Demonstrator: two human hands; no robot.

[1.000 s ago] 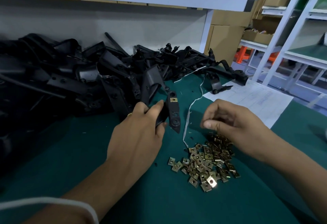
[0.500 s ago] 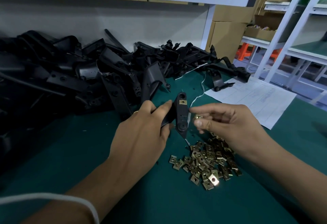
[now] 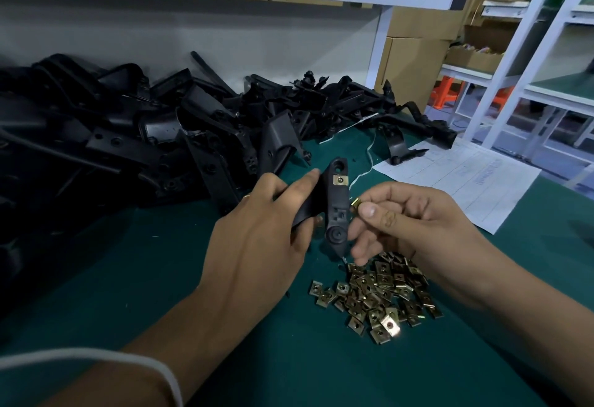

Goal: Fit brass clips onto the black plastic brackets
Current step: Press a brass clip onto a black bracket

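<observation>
My left hand (image 3: 257,239) grips a black plastic bracket (image 3: 336,207) and holds it upright above the green mat. One brass clip (image 3: 340,180) sits fitted near the bracket's top. My right hand (image 3: 408,213) pinches a second brass clip (image 3: 355,203) between thumb and forefinger, right beside the bracket's middle slot. A loose heap of brass clips (image 3: 379,294) lies on the mat below my right hand.
A large pile of black brackets (image 3: 144,136) fills the left and back of the green table (image 3: 289,358). A white paper sheet (image 3: 466,178) lies at the right, a white string (image 3: 363,175) runs behind the bracket. White shelving (image 3: 514,69) stands beyond the table's right edge.
My right hand rose from the clip heap with one clip and moved left to the bracket. My left hand lifted and turned the bracket more upright.
</observation>
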